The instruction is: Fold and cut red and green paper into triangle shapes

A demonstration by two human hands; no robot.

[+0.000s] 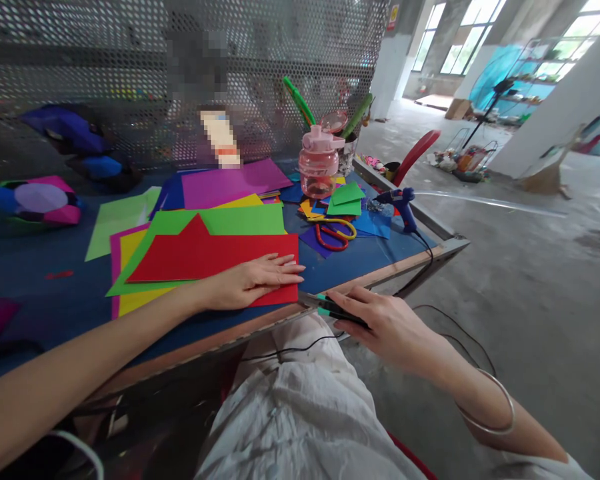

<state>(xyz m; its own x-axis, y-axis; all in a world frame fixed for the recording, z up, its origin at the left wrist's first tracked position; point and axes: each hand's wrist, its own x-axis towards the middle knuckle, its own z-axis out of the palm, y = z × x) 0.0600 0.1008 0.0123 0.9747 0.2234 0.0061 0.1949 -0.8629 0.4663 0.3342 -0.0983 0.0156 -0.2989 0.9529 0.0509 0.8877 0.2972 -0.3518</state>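
My left hand [260,279] lies flat, fingers stretched out, on the right part of a red sheet [175,257]. That sheet has a pointed notch shape at its far edge and rests on a stack with a green sheet [230,222] and a yellow sheet [130,250]. Off the table's front edge, my right hand [375,317] is closed around a black and green utility knife [337,308]. Its blade points left, close by the near right corner of the red sheet; whether it touches the paper I cannot tell.
Red-and-yellow-handled scissors [335,233] lie among paper scraps [347,200] to the right. Behind stands a pink bottle [319,163]. A blue glue gun [403,203] with its cord sits near the table's right corner. Purple sheets [235,183] and faceted paper shapes [40,199] are farther back and left.
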